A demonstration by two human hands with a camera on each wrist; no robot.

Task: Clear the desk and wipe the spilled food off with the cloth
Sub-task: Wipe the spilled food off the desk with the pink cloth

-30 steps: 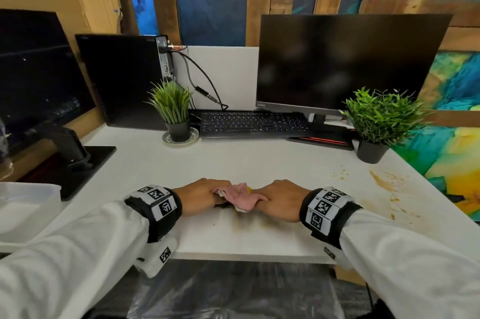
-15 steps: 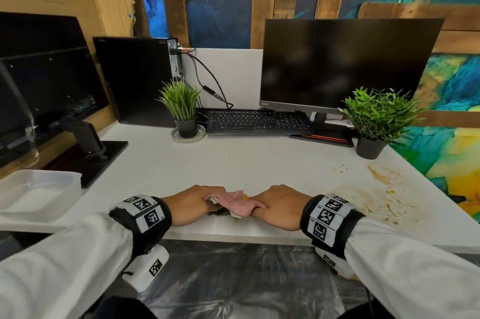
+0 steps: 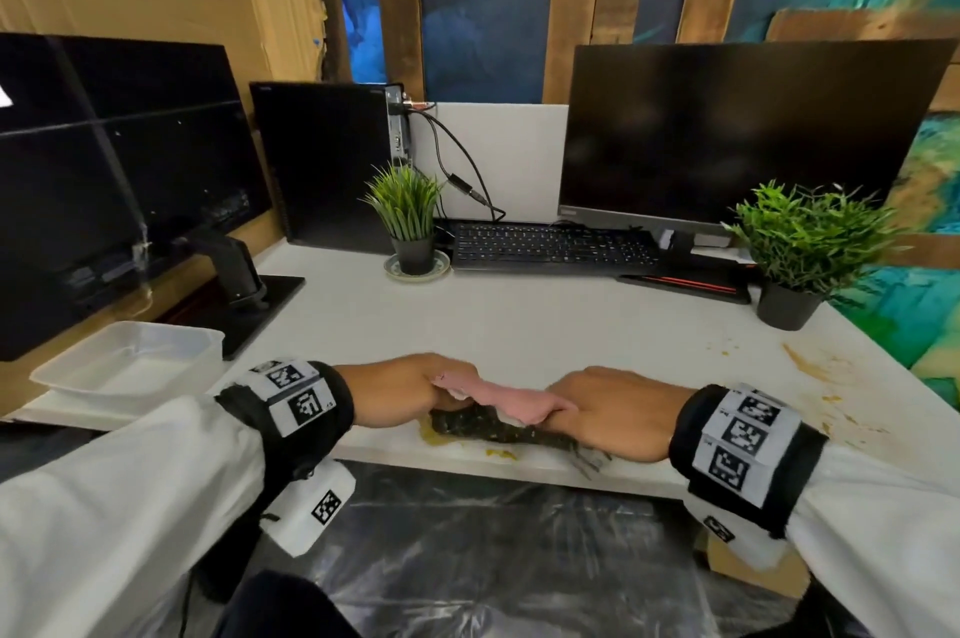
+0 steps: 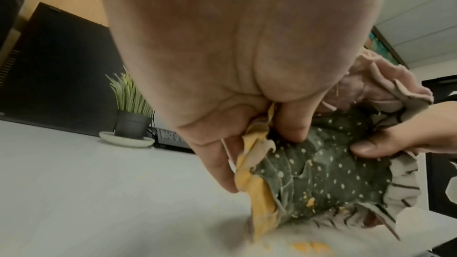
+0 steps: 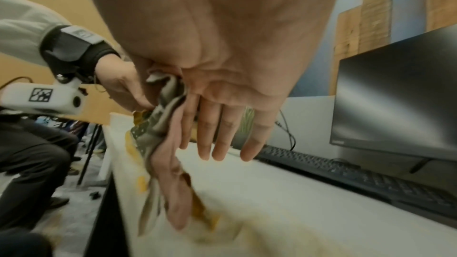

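A patchwork cloth (image 3: 506,398) with pink, dark dotted, yellow and striped patches is stretched between both hands at the white desk's (image 3: 519,325) front edge. Its dark dotted part hangs down to the desk top. My left hand (image 3: 415,388) grips the cloth's left end with curled fingers (image 4: 287,124). My right hand (image 3: 608,414) pinches the right end between thumb and forefinger; its other fingers (image 5: 222,134) point out straight. Yellow food specks cling to the cloth (image 4: 321,179). Yellow-brown spilled food (image 3: 498,453) smears the desk under the cloth. More food stains (image 3: 810,367) lie at the right.
A white plastic container (image 3: 130,367) stands at the desk's left. At the back are a small plant on a saucer (image 3: 410,222), a keyboard (image 3: 550,245), a monitor (image 3: 727,133) and a bigger potted plant (image 3: 805,242). A second monitor's stand (image 3: 244,284) is at the left.
The hands have moved apart and lifted slightly, stretching the bunched cloth so its dark dotted side shows. A yellow smear is now visible beneath it.
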